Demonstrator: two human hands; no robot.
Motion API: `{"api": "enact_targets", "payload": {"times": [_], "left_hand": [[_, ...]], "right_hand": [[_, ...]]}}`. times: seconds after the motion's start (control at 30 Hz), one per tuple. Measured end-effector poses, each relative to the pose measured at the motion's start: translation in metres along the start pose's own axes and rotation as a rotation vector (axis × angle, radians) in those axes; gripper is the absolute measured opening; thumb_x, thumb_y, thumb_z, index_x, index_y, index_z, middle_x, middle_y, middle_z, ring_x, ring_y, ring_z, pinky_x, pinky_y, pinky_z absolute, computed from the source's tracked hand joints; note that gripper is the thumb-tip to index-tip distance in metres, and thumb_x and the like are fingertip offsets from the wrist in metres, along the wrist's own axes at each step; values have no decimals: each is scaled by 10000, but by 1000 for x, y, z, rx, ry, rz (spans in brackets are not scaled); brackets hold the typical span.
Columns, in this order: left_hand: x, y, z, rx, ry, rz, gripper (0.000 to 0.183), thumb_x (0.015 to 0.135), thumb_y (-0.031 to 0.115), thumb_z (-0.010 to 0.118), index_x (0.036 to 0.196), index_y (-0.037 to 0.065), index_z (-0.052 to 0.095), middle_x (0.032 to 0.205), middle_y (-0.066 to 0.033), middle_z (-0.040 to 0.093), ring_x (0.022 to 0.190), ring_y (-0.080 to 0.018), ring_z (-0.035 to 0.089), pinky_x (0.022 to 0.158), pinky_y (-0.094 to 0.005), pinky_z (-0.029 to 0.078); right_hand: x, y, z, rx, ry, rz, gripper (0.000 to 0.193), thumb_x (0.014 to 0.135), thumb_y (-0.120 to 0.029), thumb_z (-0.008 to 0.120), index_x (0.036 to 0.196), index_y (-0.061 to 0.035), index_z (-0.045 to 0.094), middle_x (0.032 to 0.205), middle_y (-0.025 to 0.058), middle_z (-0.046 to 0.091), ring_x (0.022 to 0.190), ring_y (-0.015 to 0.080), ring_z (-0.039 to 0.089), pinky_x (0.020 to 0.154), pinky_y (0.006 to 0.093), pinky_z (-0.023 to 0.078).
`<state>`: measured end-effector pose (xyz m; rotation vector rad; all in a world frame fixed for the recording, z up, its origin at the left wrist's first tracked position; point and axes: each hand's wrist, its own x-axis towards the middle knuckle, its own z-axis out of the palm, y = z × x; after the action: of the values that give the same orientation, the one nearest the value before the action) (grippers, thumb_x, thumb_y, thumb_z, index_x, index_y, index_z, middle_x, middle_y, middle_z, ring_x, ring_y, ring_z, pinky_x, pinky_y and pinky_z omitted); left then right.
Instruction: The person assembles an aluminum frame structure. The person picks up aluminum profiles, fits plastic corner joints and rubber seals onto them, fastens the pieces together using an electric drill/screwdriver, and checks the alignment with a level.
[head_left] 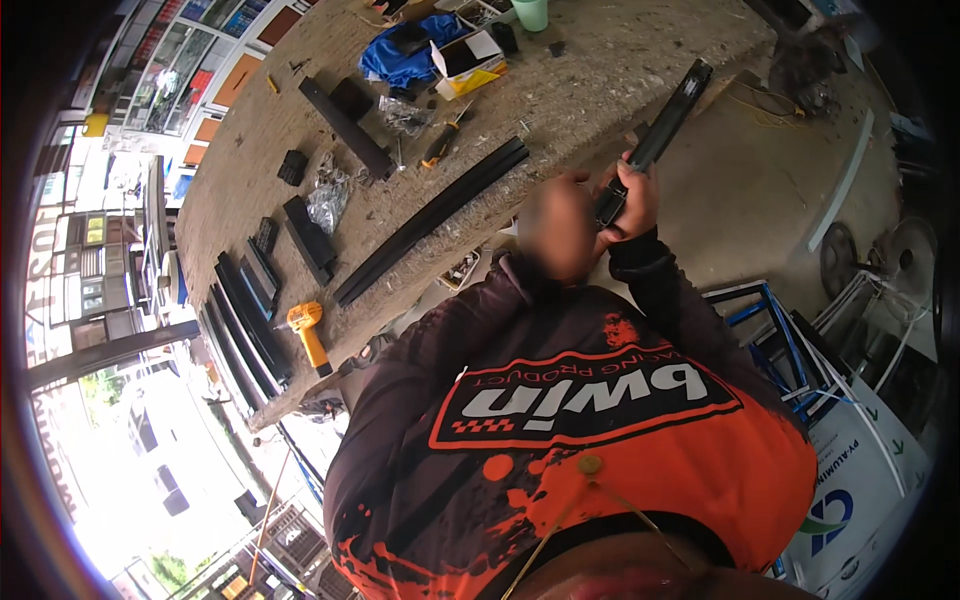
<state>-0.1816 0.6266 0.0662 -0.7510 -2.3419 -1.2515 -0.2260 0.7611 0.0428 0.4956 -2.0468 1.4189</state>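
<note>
The dark profile (672,118) is beyond the chest, with its near end between the two hands. We see the right hand (640,205) with fingers curled around it; the left hand (562,232) is beside this end, but blurred, so we cannot tell how open it is or whether it grips. To hold well, we should, in our judgement, keep the wrist steady, because the far part looks unsupported. The long axis runs obliquely, and the free end points forward and right, appearing against the edge of the worktable (600,85); contact there we cannot tell.
</note>
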Motion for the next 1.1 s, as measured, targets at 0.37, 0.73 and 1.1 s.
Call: {"api": "enact_targets", "payload": {"times": [0.37,0.73,1.1], "left_hand": [[-20,-58,-67,-208,-134,-106,726,832,450,662,1290,-13,340,1264,-252,394,1215,-394,393,1014,-451,334],[-71,-171,-216,2,72,-711,165,910,170,622,956,12,629,770,-92,650,716,-119,625,659,-272,490],[125,-254,-188,83,77,-358,189,890,192,648,893,3,652,735,-129,655,647,-199,639,605,-312,490]], "right_hand": [[-15,-12,28,544,94,702,285,883,-229,489,1110,-61,449,647,67,518,531,181,526,526,296,459],[-14,-40,27,642,472,886,300,838,-178,547,1085,-64,421,657,64,491,503,183,506,470,327,474],[-11,15,-3,616,759,823,334,833,-139,524,1117,-47,375,638,76,473,483,203,507,443,328,477]]}}
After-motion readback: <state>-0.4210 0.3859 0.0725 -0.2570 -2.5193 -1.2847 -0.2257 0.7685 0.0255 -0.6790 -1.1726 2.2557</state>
